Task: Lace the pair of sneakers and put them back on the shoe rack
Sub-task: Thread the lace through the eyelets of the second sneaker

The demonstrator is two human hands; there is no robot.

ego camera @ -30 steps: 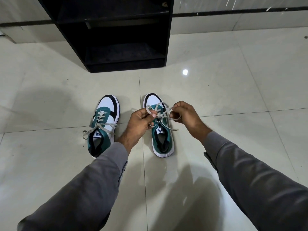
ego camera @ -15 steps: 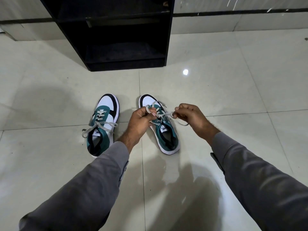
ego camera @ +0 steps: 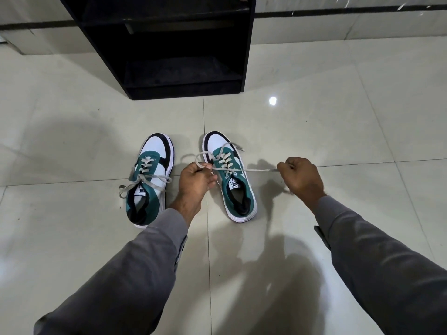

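Pulled well apart since half a second ago, when they met over the shoe's tongue, the person's two hands now stretch a pale grey flat shoelace (ego camera: 254, 169) taut across the right-hand green, white and black sneaker (ego camera: 229, 175). On the left side of that sneaker, the left hand (ego camera: 197, 178) pinches a loop of the lace between thumb and fingers, its grip closed on the lace. Out to the right, clear of the shoe, the right hand (ego camera: 301, 176) is curled into a fist, its grip closed on the other end of the lace. Both arms wear grey long sleeves (ego camera: 135, 274).

That sneaker stands on the glossy cream tiled floor (ego camera: 338, 141), toe pointing away and angled a little to the left. Its partner, the left-hand green, white and black sneaker (ego camera: 150, 180), stands just beside it on the same floor, laced, with loose lace ends spread across its tongue. Beyond both shoes stands the black open-fronted wooden shoe rack (ego camera: 183, 76), its lower shelf dark; neither sneaker is on it.
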